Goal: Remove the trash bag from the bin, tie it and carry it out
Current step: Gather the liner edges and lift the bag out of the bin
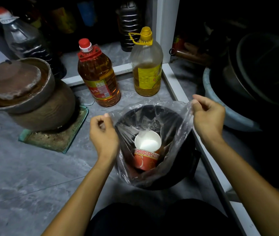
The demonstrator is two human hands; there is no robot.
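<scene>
Trash bag [174,120]: a thin clear bag that lines the black bin [186,164] at about 6 o'clock of the floor area; its body is inside the bin, its rim is lifted and stretched wide
Left hand [103,133]: at 9 o'clock of the bin, fingers closed together on the left edge of the bag rim
Right hand [208,114]: at 2 o'clock of the bin, fingers pinched together on the right edge of the rim, which is pulled up and outward
Contents: a red paper cup [145,160] with a white paper cup [148,141] above it, both tilted, low in the bag
Risk of tearing: the film looks very thin, so a hard pull to the sides could split it at the pinched points
Risk of spilling: if the person lifts one side faster, the cups could slide and drop any rest of liquid
Risk of slipping: the grip is only on a small piece of edge, so the plastic could escape from the fingers
Risk for neighbours: the red-capped oil bottle [99,74] and the yellow-capped oil bottle [146,65] stand near at 11 and 12 o'clock; a swinging bag could knock them
Clay jar [26,94]: at 10 o'clock, well apart, probably safe
</scene>
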